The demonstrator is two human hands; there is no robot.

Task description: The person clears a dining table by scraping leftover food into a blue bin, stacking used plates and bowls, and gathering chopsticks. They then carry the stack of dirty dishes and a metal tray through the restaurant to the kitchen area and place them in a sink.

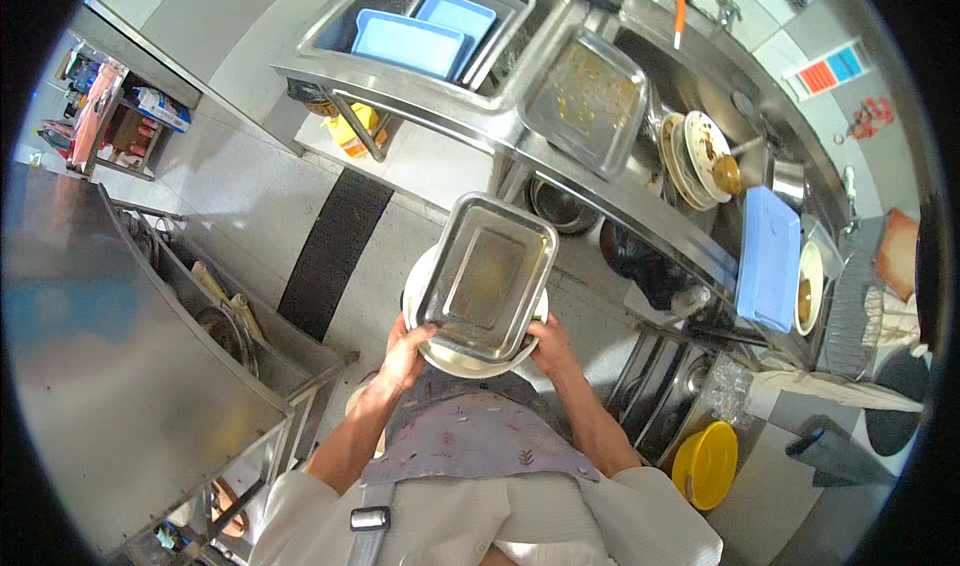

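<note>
In front of my waist, my left hand (406, 353) and my right hand (553, 346) grip opposite sides of a stack. On top lies a rectangular stainless steel tray (491, 273) with a yellowish smear inside. Beneath it is a round white bowl (474, 367), its rim showing on both sides; what the bowl holds is mostly hidden. My left thumb presses on the tray's near corner. My right fingers wrap under the bowl's edge and are partly hidden. Beyond the stack, a soiled steel tray (585, 100) rests across the sink edge, near stacked dirty plates (697, 157).
Blue plastic trays (409, 44) stand in the left sink basin; a blue bin (769, 258) sits at the counter's right end. A steel counter (150, 386) flanks me on the left. A yellow basin (705, 465) is low at right. A black mat strip (334, 254) crosses the floor.
</note>
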